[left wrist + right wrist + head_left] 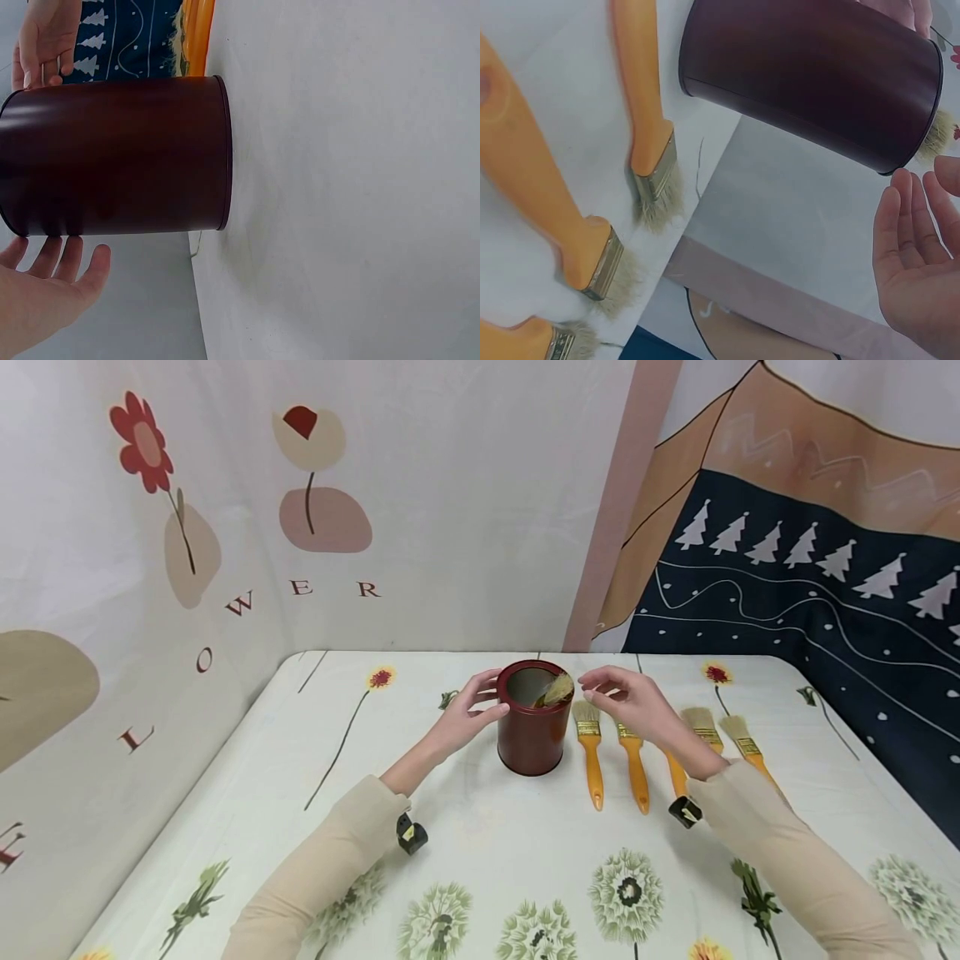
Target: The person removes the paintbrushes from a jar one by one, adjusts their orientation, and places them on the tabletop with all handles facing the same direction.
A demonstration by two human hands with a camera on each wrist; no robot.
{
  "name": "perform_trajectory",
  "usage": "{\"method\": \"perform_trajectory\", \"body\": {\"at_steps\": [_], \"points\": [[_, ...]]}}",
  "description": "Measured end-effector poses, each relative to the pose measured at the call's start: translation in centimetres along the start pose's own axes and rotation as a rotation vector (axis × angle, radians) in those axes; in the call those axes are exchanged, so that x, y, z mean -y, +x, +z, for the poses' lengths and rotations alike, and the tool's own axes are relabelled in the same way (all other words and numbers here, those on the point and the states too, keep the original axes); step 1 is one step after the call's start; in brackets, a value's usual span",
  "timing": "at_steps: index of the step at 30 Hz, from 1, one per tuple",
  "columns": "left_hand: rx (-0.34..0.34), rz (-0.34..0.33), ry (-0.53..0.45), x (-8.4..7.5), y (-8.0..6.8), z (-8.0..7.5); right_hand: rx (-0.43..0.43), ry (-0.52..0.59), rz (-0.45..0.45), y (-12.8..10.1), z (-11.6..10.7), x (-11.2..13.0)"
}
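A dark red round can (531,731) stands upright on the table, and the bristles of a brush (558,688) stick out of its open top. My left hand (487,695) is at the can's left side with relaxed fingers, the thumb against the wall. In the left wrist view the palm (45,296) lies open beside the can (120,154). My right hand (594,690) hovers open just right of the rim and holds nothing. The right wrist view shows its straight fingers (900,225) near the can (810,71).
Several orange-handled paintbrushes (591,752) lie side by side right of the can, some under my right forearm. They lie on a flower-printed tablecloth (480,877). Printed fabric walls close the left, back and right sides.
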State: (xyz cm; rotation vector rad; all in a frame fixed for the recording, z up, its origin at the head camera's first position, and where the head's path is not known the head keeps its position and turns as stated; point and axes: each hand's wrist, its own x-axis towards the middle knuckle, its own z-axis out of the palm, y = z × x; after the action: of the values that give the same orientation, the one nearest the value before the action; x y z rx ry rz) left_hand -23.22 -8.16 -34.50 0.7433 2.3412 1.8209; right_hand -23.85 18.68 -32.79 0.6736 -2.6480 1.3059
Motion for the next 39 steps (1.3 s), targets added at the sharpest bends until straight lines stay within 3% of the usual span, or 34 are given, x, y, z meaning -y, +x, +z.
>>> {"method": "perform_trajectory", "body": {"at_steps": [10, 17, 21, 31, 39], "points": [[0.005, 0.005, -0.004, 0.0, 0.0, 0.0, 0.045, 0.037, -0.015, 1.4, 0.2, 0.1], [0.005, 0.005, -0.007, -0.1, 0.0, 0.0, 0.078, 0.046, -0.040, 1.5, 0.0, 1.9], [0.004, 0.009, -0.009, -0.1, 0.0, 0.0, 0.098, 0.043, -0.064, 2.0, 0.3, 0.6], [0.003, 0.001, -0.005, -0.1, 0.0, 0.0, 0.150, 0.042, -0.141, 2.2, 0.7, 0.4], [0.001, 0.003, -0.005, -0.1, 0.0, 0.1, 0.123, 0.039, -0.113, 2.1, 1.1, 0.6]]}}
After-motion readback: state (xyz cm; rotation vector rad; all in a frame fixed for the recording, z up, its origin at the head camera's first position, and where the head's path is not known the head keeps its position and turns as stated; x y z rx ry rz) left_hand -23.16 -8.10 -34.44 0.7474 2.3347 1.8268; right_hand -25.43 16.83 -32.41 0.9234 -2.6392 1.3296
